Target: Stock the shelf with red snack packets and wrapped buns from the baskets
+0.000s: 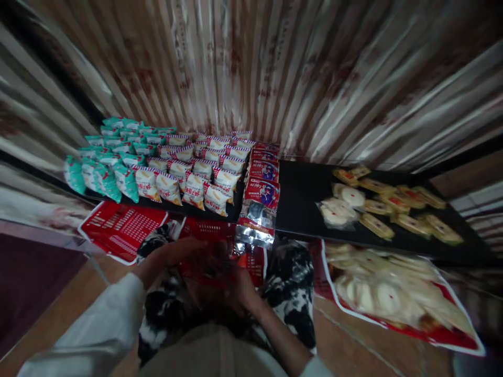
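Over my lap, both hands are dim and blurred, around a glossy dark red packet (215,263). My left hand (192,250) reaches in from the left and my right hand (239,287) from below right; both appear closed on it, though single fingers are smeared. Beneath them is a red basket (257,267) between my knees. Just beyond, a row of red snack packets (261,191) runs back along the black shelf (301,201), the nearest with its silver end over the front edge. Left of this row stand several white snack bags (194,191).
Teal bags (106,180) fill the shelf's left end. Flat yellow packets (377,225) and white round packs (338,213) lie on the right. A red basket (121,225) is at left; another basket (467,343), full of pale packs, is at right. A pleated curtain (220,68) hangs behind.
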{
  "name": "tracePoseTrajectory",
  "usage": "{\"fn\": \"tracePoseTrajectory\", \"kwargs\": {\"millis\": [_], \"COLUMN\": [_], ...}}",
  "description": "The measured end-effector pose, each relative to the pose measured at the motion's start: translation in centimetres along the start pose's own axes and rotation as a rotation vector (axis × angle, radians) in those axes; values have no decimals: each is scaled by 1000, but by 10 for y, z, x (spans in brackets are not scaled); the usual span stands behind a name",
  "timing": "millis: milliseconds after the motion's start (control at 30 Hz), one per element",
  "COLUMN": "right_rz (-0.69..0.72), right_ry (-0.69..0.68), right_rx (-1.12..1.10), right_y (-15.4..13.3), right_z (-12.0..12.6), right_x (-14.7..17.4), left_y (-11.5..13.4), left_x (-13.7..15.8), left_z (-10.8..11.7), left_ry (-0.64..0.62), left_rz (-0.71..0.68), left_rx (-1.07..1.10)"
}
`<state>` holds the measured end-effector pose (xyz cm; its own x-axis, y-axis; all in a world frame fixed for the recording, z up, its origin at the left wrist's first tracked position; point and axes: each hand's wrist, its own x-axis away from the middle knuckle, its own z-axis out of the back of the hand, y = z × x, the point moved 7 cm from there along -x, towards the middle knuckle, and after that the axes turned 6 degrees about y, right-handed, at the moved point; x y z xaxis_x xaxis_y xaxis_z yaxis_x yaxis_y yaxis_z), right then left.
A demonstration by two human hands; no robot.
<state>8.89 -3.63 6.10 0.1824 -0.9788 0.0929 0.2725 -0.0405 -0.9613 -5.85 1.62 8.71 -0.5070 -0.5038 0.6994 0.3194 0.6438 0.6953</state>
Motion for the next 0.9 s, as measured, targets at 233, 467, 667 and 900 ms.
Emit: {"fn": "tracePoseTrajectory", "kwargs": {"millis": [233,467,667,900], "right_rz": [-63,-109,-152,-116], "right_ry": [262,405,492,622], "right_rx": [-82,-199,-427,-433], "right_y": [-37,-64,-81,-89], "right_z": [29,60,87,135], "right_x": [16,18,35,39], "left_y": [30,34,61,118], "left_x": [42,43,35,23], "left_z": [1,-54,-79,-116], "left_ry": [143,46,214,198], "left_rz": [-268,-412,-533,-560], "left_rx": [132,-85,-81,3]}}
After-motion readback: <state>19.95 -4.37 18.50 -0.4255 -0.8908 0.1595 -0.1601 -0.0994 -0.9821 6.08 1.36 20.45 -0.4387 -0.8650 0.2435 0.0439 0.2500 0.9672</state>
